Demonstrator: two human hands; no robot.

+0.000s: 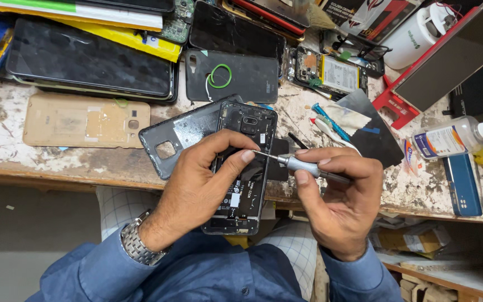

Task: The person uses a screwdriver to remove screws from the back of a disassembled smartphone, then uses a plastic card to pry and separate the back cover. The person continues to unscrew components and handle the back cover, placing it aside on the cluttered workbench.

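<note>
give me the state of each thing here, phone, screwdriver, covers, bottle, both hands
opened phone: back cover off, insides showing, held over the bench edge
left hand: gripping the phone, fingertip at the screwdriver tip
right hand: closed on the screwdriver
screwdriver: tip resting on the phone
grey back cover: detached, lying under the phone
tan back cover: lying inner side up
clear bottle: lying on its side, capped

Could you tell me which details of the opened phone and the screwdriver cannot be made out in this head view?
- Lower left of the opened phone: covered by the left hand.
- Screwdriver rear end: wrapped inside the right hand.
- The screw under the tip, if any: too small to see, and the left fingertips crowd it.
- Grey back cover: its right part lies under the phone.
</note>
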